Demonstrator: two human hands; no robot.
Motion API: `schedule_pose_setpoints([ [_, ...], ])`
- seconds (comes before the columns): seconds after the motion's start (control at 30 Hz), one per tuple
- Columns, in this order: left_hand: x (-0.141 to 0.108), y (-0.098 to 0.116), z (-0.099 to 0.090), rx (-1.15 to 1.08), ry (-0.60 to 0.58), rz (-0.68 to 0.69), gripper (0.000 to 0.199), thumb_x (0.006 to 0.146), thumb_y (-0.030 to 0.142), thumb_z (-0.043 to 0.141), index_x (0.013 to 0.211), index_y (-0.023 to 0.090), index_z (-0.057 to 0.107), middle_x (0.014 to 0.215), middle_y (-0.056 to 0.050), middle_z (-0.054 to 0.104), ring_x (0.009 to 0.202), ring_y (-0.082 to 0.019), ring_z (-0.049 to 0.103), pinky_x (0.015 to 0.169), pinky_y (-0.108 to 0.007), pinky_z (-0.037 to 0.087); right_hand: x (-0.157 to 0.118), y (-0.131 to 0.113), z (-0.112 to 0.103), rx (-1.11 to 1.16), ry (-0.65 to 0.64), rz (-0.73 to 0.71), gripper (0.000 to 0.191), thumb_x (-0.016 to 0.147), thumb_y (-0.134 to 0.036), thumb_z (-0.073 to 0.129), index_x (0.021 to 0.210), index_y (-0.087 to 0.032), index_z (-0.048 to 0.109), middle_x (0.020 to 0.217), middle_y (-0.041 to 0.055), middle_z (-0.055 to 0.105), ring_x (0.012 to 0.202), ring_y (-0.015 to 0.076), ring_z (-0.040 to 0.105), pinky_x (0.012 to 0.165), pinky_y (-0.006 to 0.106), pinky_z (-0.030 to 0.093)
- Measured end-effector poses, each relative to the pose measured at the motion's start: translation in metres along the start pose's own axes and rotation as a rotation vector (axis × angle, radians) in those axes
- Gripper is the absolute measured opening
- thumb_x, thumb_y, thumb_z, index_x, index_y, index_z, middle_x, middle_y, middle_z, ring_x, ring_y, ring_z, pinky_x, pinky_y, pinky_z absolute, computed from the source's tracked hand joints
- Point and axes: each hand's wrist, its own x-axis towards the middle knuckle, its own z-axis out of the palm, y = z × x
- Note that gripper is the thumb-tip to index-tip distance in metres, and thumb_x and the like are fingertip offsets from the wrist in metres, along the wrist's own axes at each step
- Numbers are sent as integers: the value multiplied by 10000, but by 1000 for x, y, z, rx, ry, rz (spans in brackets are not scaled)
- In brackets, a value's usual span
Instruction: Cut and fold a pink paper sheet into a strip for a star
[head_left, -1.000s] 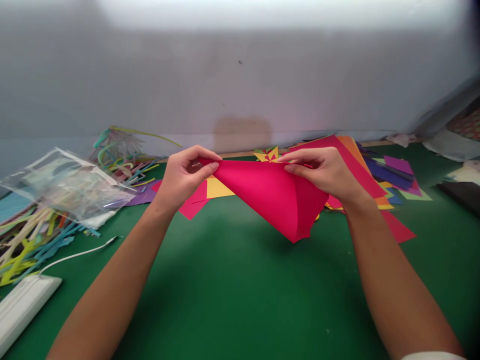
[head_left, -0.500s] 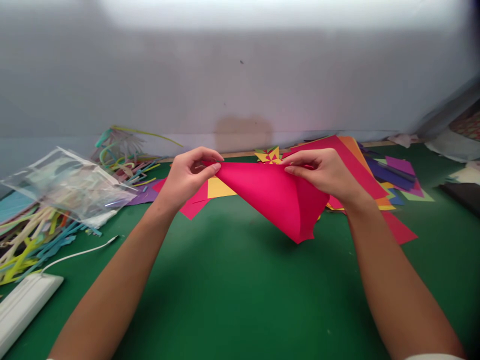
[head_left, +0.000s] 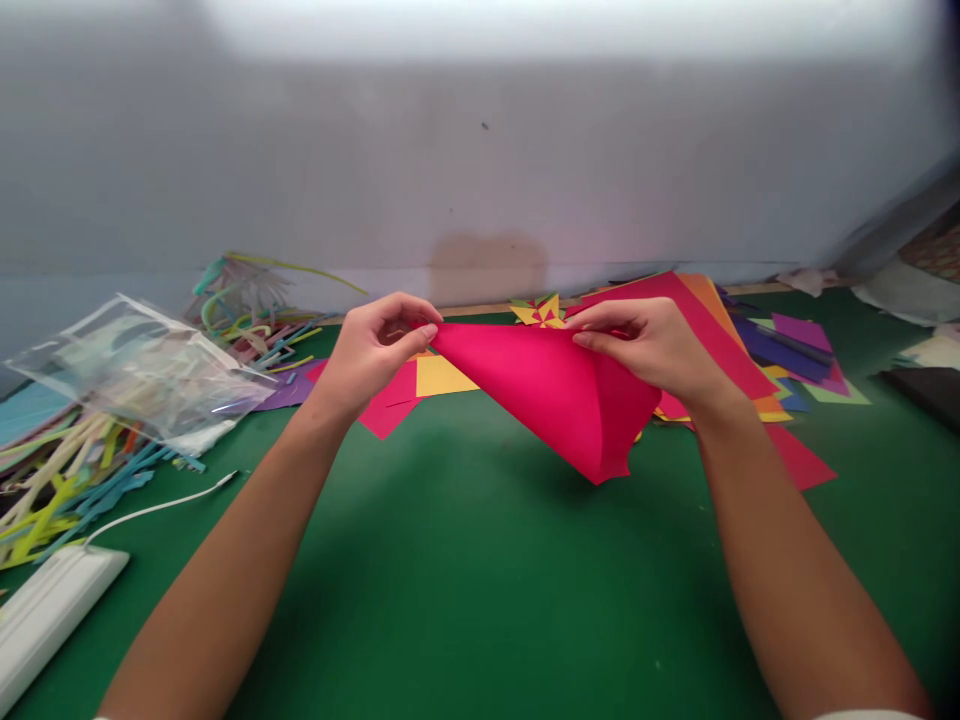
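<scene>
A bright pink-red sheet of paper (head_left: pixel 540 395) is held up above the green table, bent over into a loose cone-like shape with its lower corner hanging down. My left hand (head_left: pixel 379 350) pinches the left end of its upper edge between thumb and fingers. Toward the right end of that edge, my right hand (head_left: pixel 649 350) grips the paper between thumb and fingertips. Behind the sheet lies a folded yellow and red paper star (head_left: pixel 541 311), partly covered.
Coloured paper sheets (head_left: pixel 690 320) are stacked behind my right hand. A yellow paper piece (head_left: pixel 444 376) lies behind my left. Far left are paper strips (head_left: pixel 75 480), a clear plastic bag (head_left: pixel 150 370) and a white power strip (head_left: pixel 60 610) with a cable. A wall (head_left: pixel 480 170) stands behind.
Hardly anything differs. The left tip of the sheet and my left hand have shifted very slightly left; both hands keep their hold.
</scene>
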Motion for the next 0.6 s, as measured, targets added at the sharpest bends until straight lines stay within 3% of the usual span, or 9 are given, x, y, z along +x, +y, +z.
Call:
schedule_pose_setpoints([
  [0.6, 2, -4, -1, -12, 26, 2, 133, 844, 306, 795, 930, 206, 779, 903, -38, 773, 843, -196, 731, 756, -293, 589, 1, 5, -1, -14, -28, 11, 192, 894, -475, 773, 1009, -342, 848, 1042, 13, 821, 1015, 317, 756, 882, 463, 635],
])
